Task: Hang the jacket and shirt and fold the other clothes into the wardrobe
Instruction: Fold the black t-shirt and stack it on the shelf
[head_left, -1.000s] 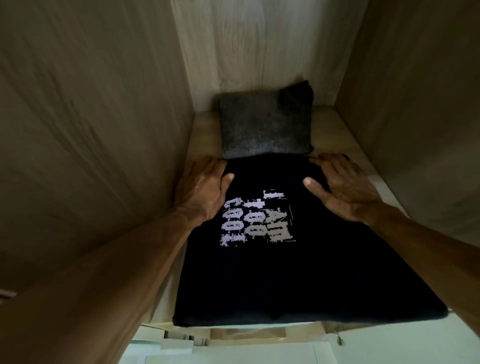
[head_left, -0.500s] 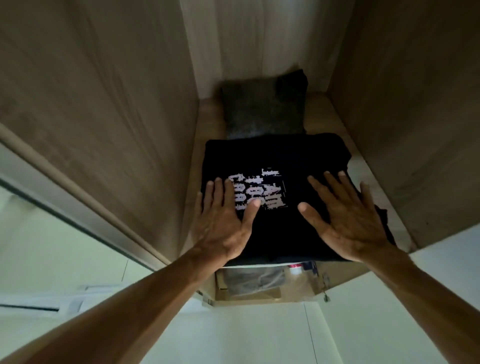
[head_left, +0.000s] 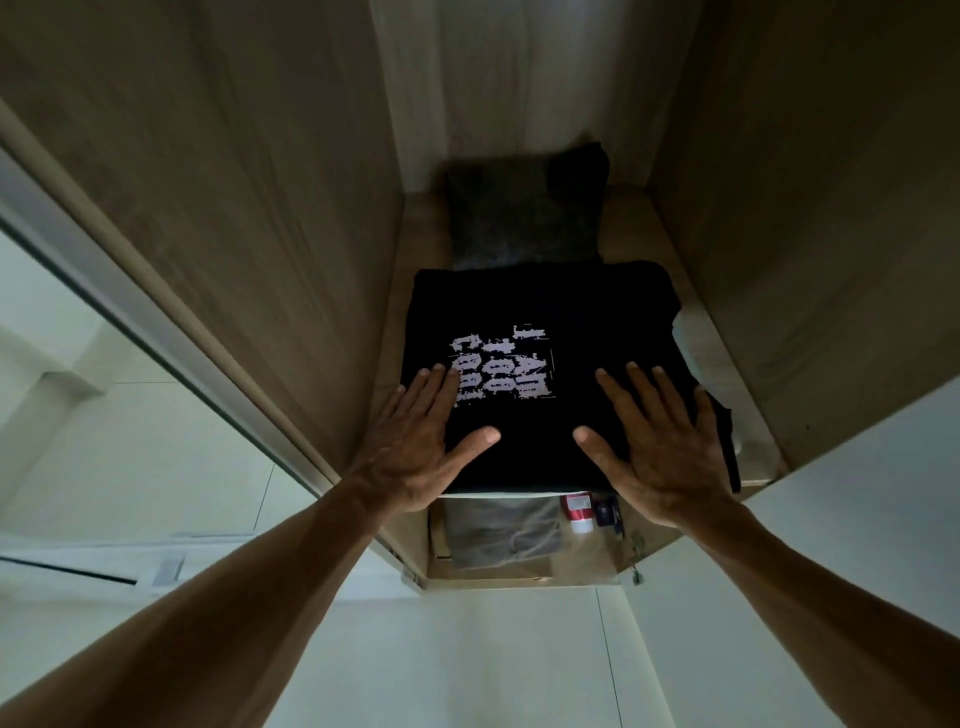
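Note:
A folded black T-shirt (head_left: 540, 312) with pale printed letters lies flat on a wooden wardrobe shelf (head_left: 727, 364). My left hand (head_left: 421, 441) lies palm down on its front left part, fingers straight and spread. My right hand (head_left: 660, 441) lies the same way on its front right part, near the shirt's loose right edge. Behind the shirt a folded dark grey garment (head_left: 524, 218) sits against the back wall of the wardrobe.
Wooden side walls (head_left: 234, 234) close in the shelf left and right. Below the shelf's front edge, a lower compartment holds a grey folded cloth (head_left: 498, 530) and a small red and white container (head_left: 576, 512). A white door (head_left: 467, 665) is below.
Both hands have slid back from the far end of the shirt to its near edge. My head has pulled back out of the wardrobe, so the lower compartment and door show.

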